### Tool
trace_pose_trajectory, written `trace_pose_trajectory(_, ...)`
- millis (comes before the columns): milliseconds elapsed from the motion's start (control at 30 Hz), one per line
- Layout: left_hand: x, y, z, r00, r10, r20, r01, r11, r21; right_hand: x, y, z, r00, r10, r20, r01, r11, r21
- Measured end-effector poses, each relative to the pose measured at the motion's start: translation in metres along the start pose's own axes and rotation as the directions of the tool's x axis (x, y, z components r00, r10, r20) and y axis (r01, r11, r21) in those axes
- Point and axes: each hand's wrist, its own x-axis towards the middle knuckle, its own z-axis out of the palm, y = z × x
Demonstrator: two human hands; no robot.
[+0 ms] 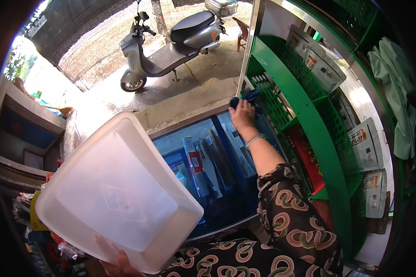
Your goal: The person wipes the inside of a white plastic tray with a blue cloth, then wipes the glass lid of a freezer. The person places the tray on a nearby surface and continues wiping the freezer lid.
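Observation:
My left hand [119, 265] grips the lower edge of a large translucent white plastic tray [121, 194], with some fingers showing faintly through it. The tray is tilted, its underside facing me, over the left part of a glass-topped display case [201, 128]. At the far right corner of that case, my right hand [243, 114] presses on a bunched dark blue cloth [251, 95]. Boxes [195, 162] and several packages stand under the blue-tinted glass. The tray hides the left side of the case.
Close on the right rises a green shelf rack [308, 121] with perforated baskets and silver pouches [365, 142]. Light green fabric [391, 97] hangs beyond it. A grey scooter [173, 48] is parked outside past a concrete ledge [190, 104]. Packaged goods [69, 249] crowd the lower left.

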Motion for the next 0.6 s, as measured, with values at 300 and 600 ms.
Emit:
trace_pose_trajectory(300, 0.008, -0.019, 0.009, 0.999, 0.043, 0.009, -0.042, 0.998, -0.052, -0.065, -0.097, 0.008, 0.741, -0.592, -0.315, 0.637, 0.769, 0.054)
trace_pose_trajectory(600, 0.009, -0.013, -0.007, 0.999, 0.011, -0.043, -0.013, 0.999, -0.049, 0.002, 0.016, 0.005, 0.969, -0.221, -0.107, 0.219, 0.975, -0.024)
